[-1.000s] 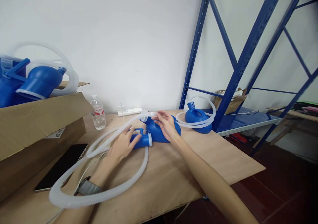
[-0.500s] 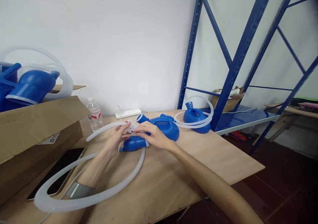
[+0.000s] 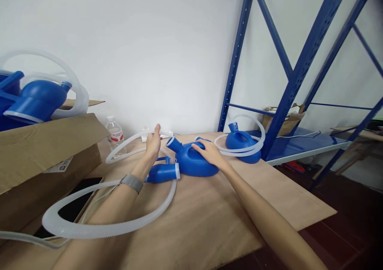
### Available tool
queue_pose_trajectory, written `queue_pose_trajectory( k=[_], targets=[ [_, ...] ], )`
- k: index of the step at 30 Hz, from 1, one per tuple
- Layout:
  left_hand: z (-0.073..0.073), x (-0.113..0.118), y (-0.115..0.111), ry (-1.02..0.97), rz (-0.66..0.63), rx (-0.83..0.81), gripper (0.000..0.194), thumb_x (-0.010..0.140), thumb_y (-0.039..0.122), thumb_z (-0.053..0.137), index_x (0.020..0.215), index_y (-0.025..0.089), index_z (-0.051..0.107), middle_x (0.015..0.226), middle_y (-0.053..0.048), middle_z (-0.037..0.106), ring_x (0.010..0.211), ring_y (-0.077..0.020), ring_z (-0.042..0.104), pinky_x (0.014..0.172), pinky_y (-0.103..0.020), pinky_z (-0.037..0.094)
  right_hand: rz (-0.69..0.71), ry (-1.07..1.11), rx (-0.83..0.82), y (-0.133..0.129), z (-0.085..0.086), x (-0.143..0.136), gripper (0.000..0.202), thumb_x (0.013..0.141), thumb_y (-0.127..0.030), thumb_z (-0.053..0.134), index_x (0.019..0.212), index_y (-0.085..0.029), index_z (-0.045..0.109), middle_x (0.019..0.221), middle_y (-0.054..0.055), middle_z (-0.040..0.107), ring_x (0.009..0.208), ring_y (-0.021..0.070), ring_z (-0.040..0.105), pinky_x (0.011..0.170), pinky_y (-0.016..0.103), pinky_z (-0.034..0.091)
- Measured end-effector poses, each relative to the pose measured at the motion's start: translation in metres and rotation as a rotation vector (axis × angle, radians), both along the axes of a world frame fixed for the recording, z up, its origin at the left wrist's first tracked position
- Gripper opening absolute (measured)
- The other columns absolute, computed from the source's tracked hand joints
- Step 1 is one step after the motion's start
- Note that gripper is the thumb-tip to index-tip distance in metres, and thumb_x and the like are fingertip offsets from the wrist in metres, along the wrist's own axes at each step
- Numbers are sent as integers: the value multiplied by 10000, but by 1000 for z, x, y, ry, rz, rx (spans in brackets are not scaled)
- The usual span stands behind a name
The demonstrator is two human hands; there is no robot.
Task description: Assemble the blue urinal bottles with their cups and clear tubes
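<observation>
My left hand (image 3: 153,144) is closed around a translucent corrugated hose (image 3: 124,142) raised above the back of the table. My right hand (image 3: 208,153) grips the handle of a blue urinal bottle (image 3: 191,164), fingers curled over its top; the bottle rests on the table with its open neck tilted up to the left. Between my hands lies a blue funnel piece (image 3: 163,173) with a white rim, on its side. A wide loop of hose (image 3: 119,230) curves in front of it, passing over my left forearm.
At left, a cardboard box (image 3: 54,142) holds more blue urinal parts (image 3: 44,98) and hoses. Behind stand a water bottle (image 3: 115,136) and a power strip (image 3: 167,135). A dark tablet (image 3: 74,206) lies beside the box. Another blue bottle (image 3: 239,140) sits near the blue rack (image 3: 287,94).
Both hands were together at a small clear piece above the funnel. Now the left has gone up and back with the hose, and the right has moved right onto the bottle's handle.
</observation>
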State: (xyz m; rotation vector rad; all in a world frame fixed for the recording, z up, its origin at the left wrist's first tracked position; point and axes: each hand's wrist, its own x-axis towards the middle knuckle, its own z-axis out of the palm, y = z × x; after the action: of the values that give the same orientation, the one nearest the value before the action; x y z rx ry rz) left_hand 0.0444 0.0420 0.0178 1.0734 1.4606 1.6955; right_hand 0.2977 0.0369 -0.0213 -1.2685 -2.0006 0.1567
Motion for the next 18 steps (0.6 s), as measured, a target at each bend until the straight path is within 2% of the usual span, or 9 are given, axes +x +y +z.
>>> queue_pose_trajectory(
  k=[2,4,8,11,14,18],
  targets=[
    [-3,-5,1,-38,44,3,598,843,712,512,981,144,641,1029,-124,705,890,-256,702,737,-331,498,-20,-18,-5,-3,2,-2,435,984,-583,532,1171,-238,722,1211,88,742,1149,291,677,1022,410,470],
    [-6,-8,-1,30,50,-24,613,849,720,489,989,143,642,1034,-126,718,859,-253,713,731,-331,507,-44,-35,-19,-5,5,-4,434,988,-573,530,1191,-234,711,1234,82,736,1171,281,669,1031,398,468],
    [-14,-1,-6,250,-83,-100,621,838,737,534,1036,161,657,1062,-133,739,938,-286,707,759,-348,518,-47,-60,-29,-11,8,-10,436,992,-571,524,1206,-236,703,1266,74,727,1193,274,661,1044,384,463],
    [-18,10,-6,321,-116,-99,605,882,721,494,1119,187,649,1162,-142,726,1062,-308,681,807,-362,522,-26,-78,-24,-16,8,-14,456,1004,-588,488,1208,-238,697,1260,74,728,1173,276,667,1029,386,468],
    [-23,13,-4,399,-122,-112,551,968,626,359,1103,175,646,1181,-163,720,1087,-310,676,820,-374,528,-45,-84,-26,-18,8,-17,460,1010,-589,475,1213,-235,688,1251,76,728,1173,279,661,1027,386,461],
    [-33,6,-6,539,-144,-106,519,1024,454,195,1104,181,629,1038,-125,750,977,-272,709,786,-366,538,-77,-96,-60,-19,10,-20,456,1010,-592,477,1193,-233,691,1247,81,724,1174,278,652,1006,374,454]
  ],
)
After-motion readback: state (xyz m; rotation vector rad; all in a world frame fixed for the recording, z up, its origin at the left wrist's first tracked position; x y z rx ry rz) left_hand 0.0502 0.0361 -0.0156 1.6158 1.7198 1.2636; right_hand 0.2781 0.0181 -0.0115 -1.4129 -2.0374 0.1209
